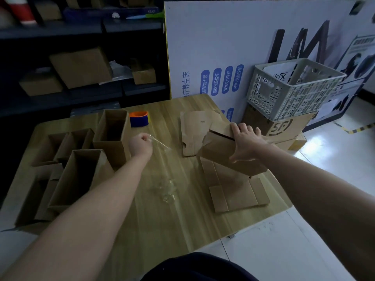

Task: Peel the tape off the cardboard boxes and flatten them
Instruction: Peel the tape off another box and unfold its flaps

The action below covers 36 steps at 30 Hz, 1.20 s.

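— Left of the clenched left hand?
— Upright open brown cardboard cartons crowded it; its fist gripped a clear tape strip.
— The right hand?
— Fingers curled over a tilted brown cardboard box edge, flattened cardboard below.

White plastic crate before a printed board — orange-and-blue holder on the wooden table

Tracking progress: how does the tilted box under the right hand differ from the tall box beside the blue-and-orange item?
The tilted box leans, partly collapsed; the tall box stands upright, squared, open-topped. The right hand grips the tilted box; no hand holds the tall box. Both are brown cardboard.
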{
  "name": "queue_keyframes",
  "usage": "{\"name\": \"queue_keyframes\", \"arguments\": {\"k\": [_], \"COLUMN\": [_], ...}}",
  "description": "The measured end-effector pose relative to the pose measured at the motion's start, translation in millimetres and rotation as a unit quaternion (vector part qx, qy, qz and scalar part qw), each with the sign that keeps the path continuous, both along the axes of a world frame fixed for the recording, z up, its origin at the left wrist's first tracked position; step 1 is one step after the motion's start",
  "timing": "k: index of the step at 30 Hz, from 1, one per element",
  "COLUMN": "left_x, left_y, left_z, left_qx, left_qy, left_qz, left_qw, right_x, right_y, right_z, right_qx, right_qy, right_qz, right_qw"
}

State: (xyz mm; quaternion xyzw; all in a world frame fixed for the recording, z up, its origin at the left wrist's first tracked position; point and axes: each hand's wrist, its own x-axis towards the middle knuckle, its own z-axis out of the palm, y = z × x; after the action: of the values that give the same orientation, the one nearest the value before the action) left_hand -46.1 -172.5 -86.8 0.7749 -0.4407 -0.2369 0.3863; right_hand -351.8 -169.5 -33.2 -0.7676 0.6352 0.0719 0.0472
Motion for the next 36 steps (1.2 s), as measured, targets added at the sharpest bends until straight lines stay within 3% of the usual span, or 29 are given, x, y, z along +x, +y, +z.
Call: {"name": "queue_keyframes", "arguments": {"k": [2, 7, 15, 26, 36], "left_x": [4, 4, -21, -23, -9], "left_y": [7, 24, 53, 52, 44], "left_z": [-15, -55, -109, -126, -108], "left_qx": [0.026, 0.059, 0.262, 0.259, 0.312], "left_qy": [-0.091, -0.225, -0.212, -0.113, 0.021], "left_qz": [-0.078, -0.213, -0.377, -0.269, -0.228], "left_qw": [0.992, 0.949, 0.863, 0.921, 0.922], "right_x": [4, 15, 20, 23, 37], "right_y": [-2, 0, 2, -6, -9], "right_z": [0, -5, -15, -20, -15], "right_qx": [-0.003, -0.012, -0.002, 0.009, 0.027], "right_qy": [-0.003, -0.007, -0.022, -0.021, -0.018], "right_qz": [0.002, 0.026, 0.037, 0.065, 0.073], "right_qw": [1.000, 1.000, 0.999, 0.998, 0.997]}}
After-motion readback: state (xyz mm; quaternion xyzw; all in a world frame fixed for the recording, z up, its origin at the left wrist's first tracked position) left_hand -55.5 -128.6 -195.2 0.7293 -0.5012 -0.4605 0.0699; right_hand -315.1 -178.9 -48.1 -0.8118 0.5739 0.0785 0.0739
